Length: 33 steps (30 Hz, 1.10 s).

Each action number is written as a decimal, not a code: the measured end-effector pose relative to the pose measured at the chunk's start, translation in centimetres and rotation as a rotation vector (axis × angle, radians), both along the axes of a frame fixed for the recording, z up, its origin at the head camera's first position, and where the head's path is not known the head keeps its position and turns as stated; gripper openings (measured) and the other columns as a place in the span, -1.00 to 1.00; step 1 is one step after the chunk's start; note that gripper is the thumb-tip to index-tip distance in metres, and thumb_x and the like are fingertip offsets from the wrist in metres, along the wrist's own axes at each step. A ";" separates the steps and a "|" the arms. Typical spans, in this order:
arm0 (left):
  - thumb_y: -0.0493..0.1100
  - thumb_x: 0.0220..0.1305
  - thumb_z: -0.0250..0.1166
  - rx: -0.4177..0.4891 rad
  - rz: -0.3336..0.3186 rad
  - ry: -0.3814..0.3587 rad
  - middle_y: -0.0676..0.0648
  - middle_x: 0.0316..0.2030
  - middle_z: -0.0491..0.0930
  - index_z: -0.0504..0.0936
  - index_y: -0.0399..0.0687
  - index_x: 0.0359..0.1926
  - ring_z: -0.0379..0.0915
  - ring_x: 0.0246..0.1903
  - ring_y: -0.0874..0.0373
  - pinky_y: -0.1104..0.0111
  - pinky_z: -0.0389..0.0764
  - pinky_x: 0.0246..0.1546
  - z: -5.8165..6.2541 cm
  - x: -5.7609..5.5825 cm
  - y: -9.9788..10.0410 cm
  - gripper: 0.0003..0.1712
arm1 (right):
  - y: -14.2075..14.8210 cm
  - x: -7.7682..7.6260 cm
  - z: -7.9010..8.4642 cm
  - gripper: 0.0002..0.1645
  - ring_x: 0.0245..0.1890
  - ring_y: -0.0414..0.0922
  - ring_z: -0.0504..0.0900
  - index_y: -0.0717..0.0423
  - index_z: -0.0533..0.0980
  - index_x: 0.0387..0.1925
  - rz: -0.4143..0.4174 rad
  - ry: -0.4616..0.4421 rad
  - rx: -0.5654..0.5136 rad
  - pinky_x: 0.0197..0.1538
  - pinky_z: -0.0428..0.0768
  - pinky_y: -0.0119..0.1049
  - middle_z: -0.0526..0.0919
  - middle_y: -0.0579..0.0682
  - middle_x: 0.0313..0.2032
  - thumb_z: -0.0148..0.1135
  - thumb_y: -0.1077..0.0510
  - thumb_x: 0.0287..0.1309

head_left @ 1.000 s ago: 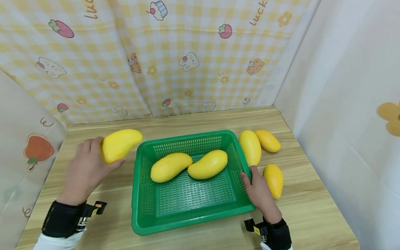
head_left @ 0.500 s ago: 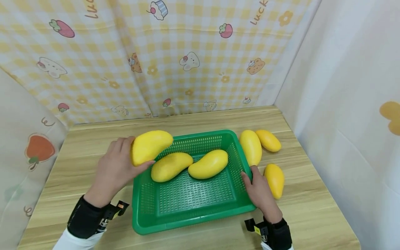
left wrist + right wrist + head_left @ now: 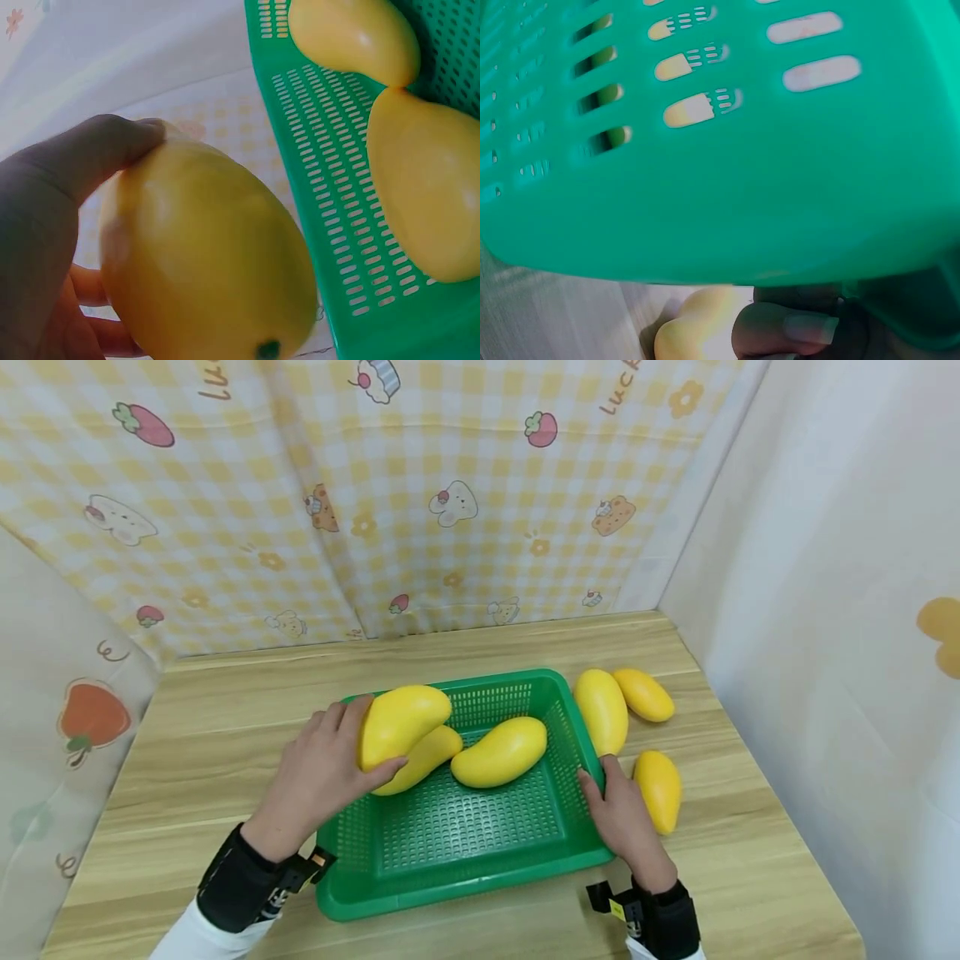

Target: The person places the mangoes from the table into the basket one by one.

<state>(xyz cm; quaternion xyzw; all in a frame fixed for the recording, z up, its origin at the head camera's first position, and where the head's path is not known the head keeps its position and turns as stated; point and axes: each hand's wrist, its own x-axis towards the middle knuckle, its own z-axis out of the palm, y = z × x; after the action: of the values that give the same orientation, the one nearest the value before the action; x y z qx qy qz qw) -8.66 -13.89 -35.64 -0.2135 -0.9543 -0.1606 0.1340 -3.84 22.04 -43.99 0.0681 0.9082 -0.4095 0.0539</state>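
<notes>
Wooden table (image 3: 750,868): basket (image 3: 487,882), three mangoes (image 3: 657,792)

The place was a small booth-like corner, draped on three sides. A yellow-and-white checked cloth (image 3: 405,560), printed with strawberries (image 3: 541,429) and cupcakes (image 3: 378,380), hung behind a wood-grain tabletop (image 3: 750,860); a pale left drape (image 3: 45,610) and a white right drape (image 3: 810,627) enclosed it. Whether this stood within a home or studio could not be told.

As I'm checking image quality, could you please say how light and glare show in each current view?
Head: fairly even light, soft sheen inside the green basket; left wrist: left hand dark, held mango softly highlighted; right wrist: yellow fruit outside the basket partly washed out.
</notes>
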 end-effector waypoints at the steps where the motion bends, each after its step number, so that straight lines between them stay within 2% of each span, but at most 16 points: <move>1: 0.25 -0.04 0.42 -0.007 -0.003 -0.004 -0.29 -0.19 0.52 0.40 -0.33 0.16 0.40 -0.43 -0.08 0.20 0.48 -0.65 0.0 0.0 0.1 -0.07 | 0.0 0.0 0.1 -0.60 -0.62 -0.12 0.41 0.20 0.31 -0.06 0.002 -0.002 0.000 -0.55 0.42 -0.26 0.39 0.03 -0.56 -0.06 -0.09 0.43; 4: 0.27 -0.01 0.40 -0.034 -0.010 -0.014 -0.29 -0.16 0.52 0.38 -0.31 0.18 0.43 -0.41 -0.09 0.21 0.48 -0.68 0.0 0.2 0.4 -0.07 | -0.1 -0.1 0.1 -0.59 -0.62 -0.12 0.41 0.20 0.31 -0.05 0.003 -0.007 -0.002 -0.55 0.42 -0.26 0.40 0.03 -0.56 -0.06 -0.09 0.43; 13: 0.28 0.00 0.39 -0.092 -0.031 -0.081 -0.22 -0.29 0.53 0.41 -0.27 0.18 0.45 -0.45 -0.03 0.21 0.48 -0.66 -0.9 0.8 1.7 -0.09 | 0.0 -0.1 0.1 -0.60 -0.62 -0.11 0.42 0.20 0.31 -0.05 0.006 -0.009 -0.014 -0.55 0.43 -0.25 0.41 0.03 -0.55 -0.07 -0.09 0.44; 18: 0.31 -0.04 0.41 -0.132 -0.032 -0.104 -0.17 -0.37 0.52 0.43 -0.27 0.14 0.41 -0.55 0.04 0.28 0.43 -0.71 -1.3 1.1 2.1 -0.09 | 0.0 -0.1 0.1 -0.63 -0.62 -0.11 0.43 0.20 0.31 -0.05 0.006 -0.010 -0.020 -0.55 0.43 -0.25 0.41 0.03 -0.55 -0.05 -0.06 0.44; 27: 0.34 -0.05 0.40 -0.174 -0.031 -0.210 -0.20 -0.39 0.52 0.43 -0.33 0.13 0.38 -0.59 0.06 0.26 0.44 -0.64 -2.0 1.6 2.8 -0.04 | 0.0 0.0 0.1 -0.58 -0.62 -0.11 0.43 0.19 0.30 -0.05 0.007 -0.011 -0.030 -0.55 0.43 -0.26 0.41 0.03 -0.55 -0.07 -0.11 0.43; 33: 0.35 -0.06 0.41 -0.215 -0.062 -0.259 -0.12 -0.52 0.42 0.47 -0.32 0.03 0.31 -0.68 0.11 0.34 0.33 -0.72 -2.4 2.1 3.2 -0.10 | 0.0 0.0 0.1 -0.57 -0.61 -0.12 0.44 0.19 0.31 -0.05 0.007 -0.014 -0.033 -0.55 0.44 -0.26 0.43 0.03 -0.54 -0.08 -0.13 0.43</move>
<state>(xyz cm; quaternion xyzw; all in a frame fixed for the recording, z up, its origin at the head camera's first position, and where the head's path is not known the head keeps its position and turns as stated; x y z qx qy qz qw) -6.53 -10.68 -38.02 -0.2335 -0.9682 -0.0875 -0.0188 -3.86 22.05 -43.91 0.0669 0.9012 -0.4236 0.0628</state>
